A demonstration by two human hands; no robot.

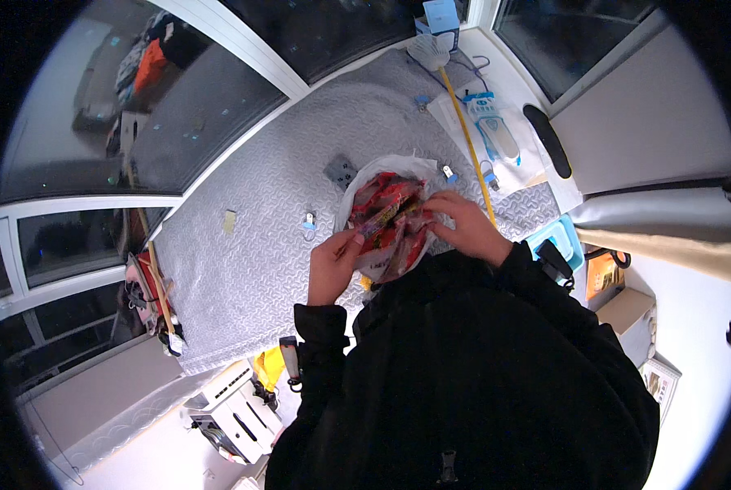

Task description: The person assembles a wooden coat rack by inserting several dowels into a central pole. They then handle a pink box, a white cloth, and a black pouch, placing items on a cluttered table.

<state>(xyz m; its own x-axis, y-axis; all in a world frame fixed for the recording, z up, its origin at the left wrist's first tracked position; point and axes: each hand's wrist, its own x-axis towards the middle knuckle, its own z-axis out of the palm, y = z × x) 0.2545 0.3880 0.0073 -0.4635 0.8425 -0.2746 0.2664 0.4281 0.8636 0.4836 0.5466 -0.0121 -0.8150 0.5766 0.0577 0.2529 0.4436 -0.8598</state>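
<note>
A white plastic bag (421,166) sits in front of me on the grey quilted cover, its mouth spread wide. Inside it and over its near side lie shiny red plastic packets (388,192), partly see-through. My left hand (333,263) comes in from the left, its fingers closed on the edge of a red packet. From the right, my right hand (466,229) pinches crinkled red wrapping near the bag's right rim. Whether both hands hold one packet or two, I cannot tell. What the packets contain is unclear.
Small blue-and-white clips (309,220) and a grey paw-print cloth (341,171) lie around the bag. A fly swatter with a yellow handle (466,135) stretches along the right, beside a blue-and-white package (496,135). Windows (210,106) border the far and left sides; a light-blue basin (574,245) stands right.
</note>
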